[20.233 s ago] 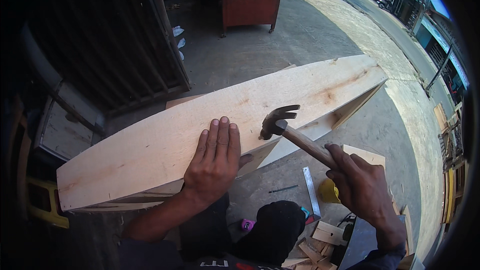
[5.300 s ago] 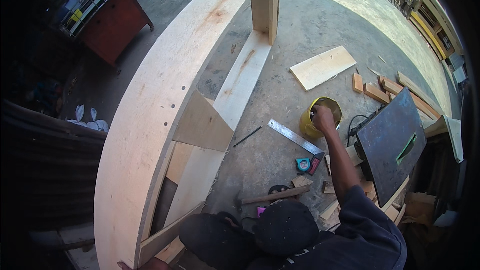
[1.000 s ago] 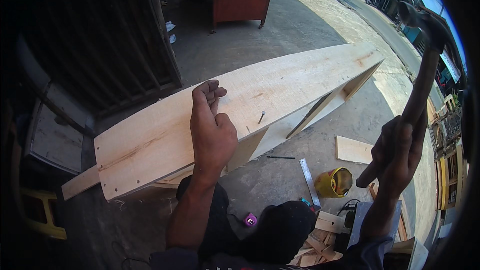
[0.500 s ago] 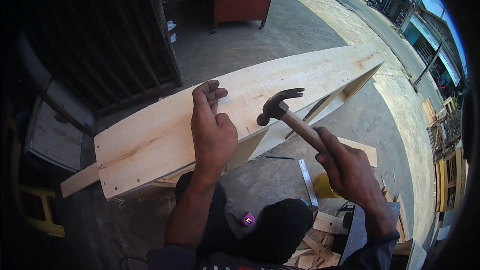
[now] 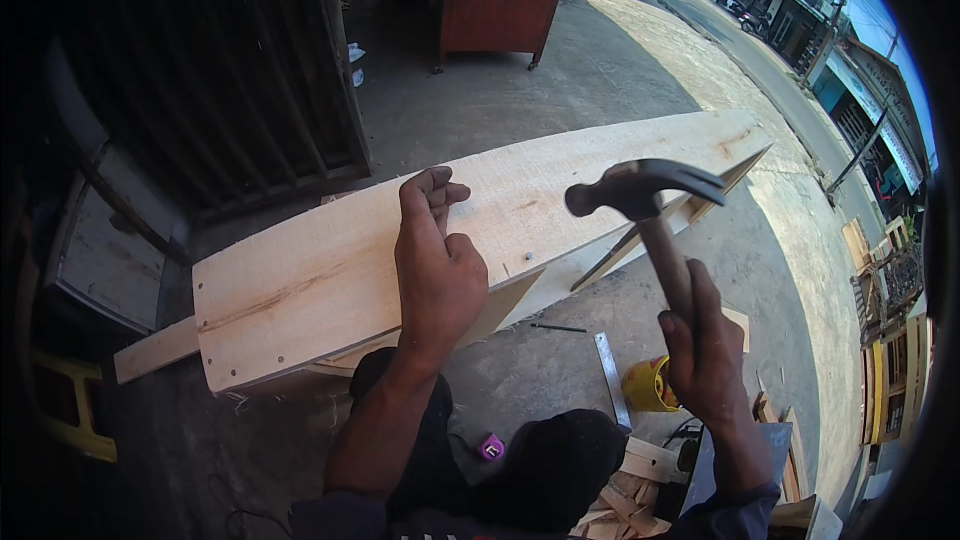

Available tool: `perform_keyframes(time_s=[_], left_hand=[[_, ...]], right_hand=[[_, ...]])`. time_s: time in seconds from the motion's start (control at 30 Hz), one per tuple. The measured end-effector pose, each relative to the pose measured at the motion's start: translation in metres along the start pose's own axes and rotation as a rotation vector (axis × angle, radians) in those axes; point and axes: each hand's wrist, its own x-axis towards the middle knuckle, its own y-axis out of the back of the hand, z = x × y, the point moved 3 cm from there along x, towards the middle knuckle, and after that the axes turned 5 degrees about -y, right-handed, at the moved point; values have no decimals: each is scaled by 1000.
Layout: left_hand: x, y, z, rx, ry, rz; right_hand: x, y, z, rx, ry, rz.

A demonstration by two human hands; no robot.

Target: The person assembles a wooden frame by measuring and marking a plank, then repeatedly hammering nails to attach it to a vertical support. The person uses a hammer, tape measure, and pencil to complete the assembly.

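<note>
Nearest the person, low in the view, lay offcuts of wood (image 5: 640,495) on the concrete floor (image 5: 560,380), with a small purple tape measure (image 5: 490,447), a metal ruler (image 5: 610,380) and a yellow can (image 5: 648,385) just beyond them.

The right hand (image 5: 705,355) was closed tight around the handle of a hammer (image 5: 650,210), whose dark head hung in the air above the near edge of the board (image 5: 330,280), not touching it. The left hand (image 5: 435,260) rested on top of that long pale board, fingers curled under, knuckles down, with nothing visibly held in it. A nail (image 5: 527,254) stood as a small dark spot in the board just right of the left hand, between it and the hammer head.

The board ran from near left to far right, sitting on the upright panels of a wooden frame (image 5: 520,295).

The risk, as I judged it, lay in how close the left hand sat to the nail: a swing landing off line could strike the knuckles, or glance off and bend the nail. The board could also shift on the frame if the holding hand eased.

Farther off stood a red cabinet (image 5: 495,10), with dark metal shutters (image 5: 240,70) to the left.
</note>
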Motion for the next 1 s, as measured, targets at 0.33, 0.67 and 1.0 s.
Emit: perform_keyframes(time_s=[0.33,0.67,1.0], left_hand=[[0,1,-3,-54,-20,30],[0,13,21,118,-35,-198],[-37,5,21,1199,-400,-619]], right_hand=[[-1,-24,-5,-97,-28,-243],[-91,-129,102,483,-379,-164],[-299,-323,120,276,-580,-556]])
